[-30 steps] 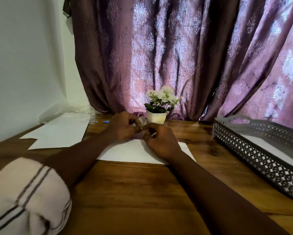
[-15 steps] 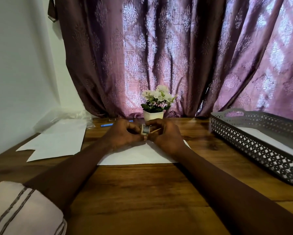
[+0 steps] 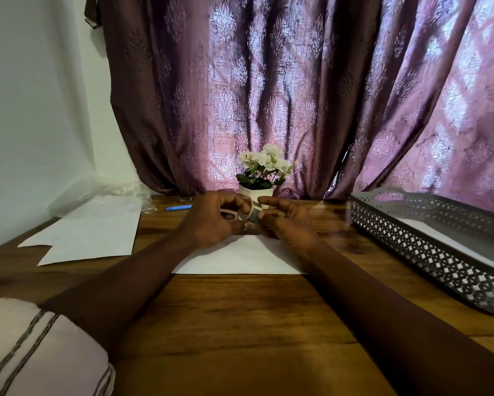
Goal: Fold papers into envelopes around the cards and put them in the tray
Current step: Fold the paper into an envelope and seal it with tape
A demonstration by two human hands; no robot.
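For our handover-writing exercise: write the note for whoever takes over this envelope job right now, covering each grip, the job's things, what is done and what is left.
Left grip: holds a small roll, likely tape, above the sheet.
Right grip: pinches the roll's edge, index finger out.
Things: the sheet lies flat, no fold visible; no card in view. On the left, spare sheets; on the right, the tray, something white and flat inside.
Done: no fold on this sheet.
To do: fold it round a card, put it in the tray.
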